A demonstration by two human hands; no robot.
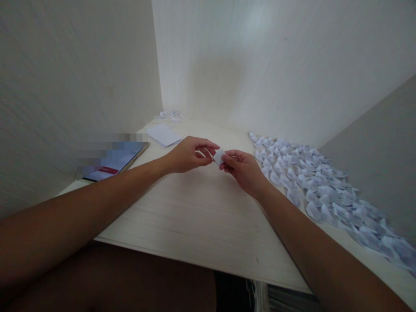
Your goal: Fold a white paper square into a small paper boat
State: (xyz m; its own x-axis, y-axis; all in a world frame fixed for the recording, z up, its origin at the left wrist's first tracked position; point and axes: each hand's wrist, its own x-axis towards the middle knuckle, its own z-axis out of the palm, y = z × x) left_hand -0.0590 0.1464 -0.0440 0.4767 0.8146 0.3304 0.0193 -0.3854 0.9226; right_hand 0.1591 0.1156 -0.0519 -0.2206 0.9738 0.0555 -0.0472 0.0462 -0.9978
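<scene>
Pinching a small white folded paper piece (219,156), right hand (242,170): thumb on top, fingers curled under. Piece is plain, matte, flat-looking, roughly four-sided; fold lines too blurry to read. One corner points toward the left hand (191,154). About as wide as tall from where I stand, so can't call a long axis. It's held up between the two hands, over the far middle part of the pale worktop (182,208). Left hand's fingers are spread and softly bent, gap between them and the thumb, tips right at the piece's left edge; can't tell whether they touch. Both forearms reach in from the near corners, angled inward, hands meeting nearly tip to tip. Right of the right hand: crowded rows of folded paper pieces (302,177). Left side: book (107,167), partly pixelated; white paper sheets (163,134) beyond it, loose paper scraps (170,115) in the far corner.
</scene>
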